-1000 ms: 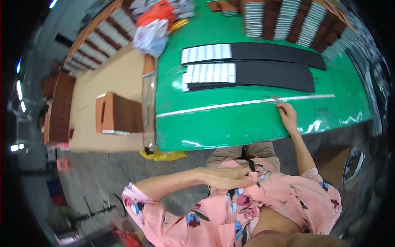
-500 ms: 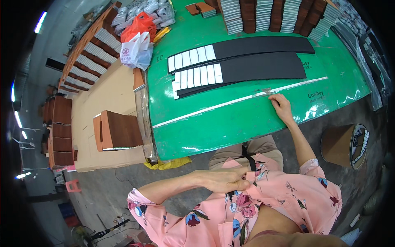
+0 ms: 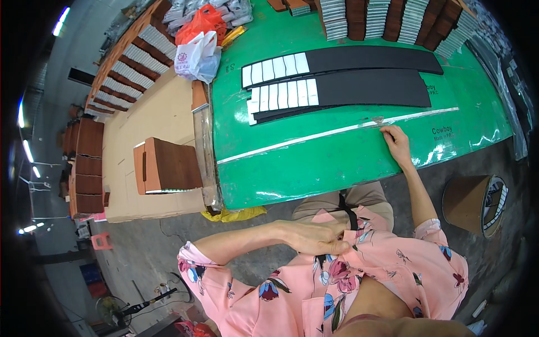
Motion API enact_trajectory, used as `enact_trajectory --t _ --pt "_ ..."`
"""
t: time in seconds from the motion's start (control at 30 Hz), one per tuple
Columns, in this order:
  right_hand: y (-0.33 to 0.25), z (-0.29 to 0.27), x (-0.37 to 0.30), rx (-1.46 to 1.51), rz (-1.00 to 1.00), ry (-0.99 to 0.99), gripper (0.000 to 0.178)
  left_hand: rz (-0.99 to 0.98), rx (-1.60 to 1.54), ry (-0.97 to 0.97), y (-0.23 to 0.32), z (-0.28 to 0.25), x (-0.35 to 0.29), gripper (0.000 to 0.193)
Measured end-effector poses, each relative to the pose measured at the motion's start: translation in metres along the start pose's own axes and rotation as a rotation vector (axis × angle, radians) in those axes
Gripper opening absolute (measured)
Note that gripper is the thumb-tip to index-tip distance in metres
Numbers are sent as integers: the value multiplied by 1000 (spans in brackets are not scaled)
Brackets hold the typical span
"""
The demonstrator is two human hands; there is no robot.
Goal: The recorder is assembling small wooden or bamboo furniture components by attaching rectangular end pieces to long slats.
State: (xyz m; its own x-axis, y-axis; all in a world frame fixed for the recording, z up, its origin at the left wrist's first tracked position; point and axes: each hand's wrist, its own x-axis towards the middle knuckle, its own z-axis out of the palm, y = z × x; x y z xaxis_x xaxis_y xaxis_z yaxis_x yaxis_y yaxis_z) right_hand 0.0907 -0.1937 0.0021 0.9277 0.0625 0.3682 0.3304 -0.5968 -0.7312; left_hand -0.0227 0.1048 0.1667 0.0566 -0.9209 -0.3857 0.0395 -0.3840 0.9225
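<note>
My left hand [image 3: 315, 238] is closed at the front of the pink floral shirt [image 3: 368, 247], its thumb lying over the cloth and its other fingers mostly hidden. My right hand [image 3: 397, 142] rests on the green table [image 3: 292, 174] near its front edge, with the fingers curled together and no object visible in them. Its fingertips are just below a long white strip [image 3: 314, 139] across the tabletop. Beyond the strip lie long black boards [image 3: 370, 88] in two overlapping stacks, with white banded pieces [image 3: 285, 95] on their left ends.
Brown and silver stacks [image 3: 387, 19] stand at the table's back. Plastic bags [image 3: 197, 56] sit at its back left corner. On the cardboard-covered surface [image 3: 129, 121] to the left is a brown stack [image 3: 171, 165]. A round brown bin [image 3: 469, 202] stands on the floor at right.
The whole view has shifted, so the table and stacks appear slightly farther right and higher. Both hands keep nearly the same pose and place.
</note>
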Motion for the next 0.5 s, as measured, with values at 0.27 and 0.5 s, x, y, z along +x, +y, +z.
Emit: enact_trajectory --t 0.27,0.5 --pt "-1 -2 0 -11 20 -12 12 72 252 130 14 -6 7 49" --pt "-1 -2 2 -1 9 -2 12 132 -92 96 -13 0 3 64"
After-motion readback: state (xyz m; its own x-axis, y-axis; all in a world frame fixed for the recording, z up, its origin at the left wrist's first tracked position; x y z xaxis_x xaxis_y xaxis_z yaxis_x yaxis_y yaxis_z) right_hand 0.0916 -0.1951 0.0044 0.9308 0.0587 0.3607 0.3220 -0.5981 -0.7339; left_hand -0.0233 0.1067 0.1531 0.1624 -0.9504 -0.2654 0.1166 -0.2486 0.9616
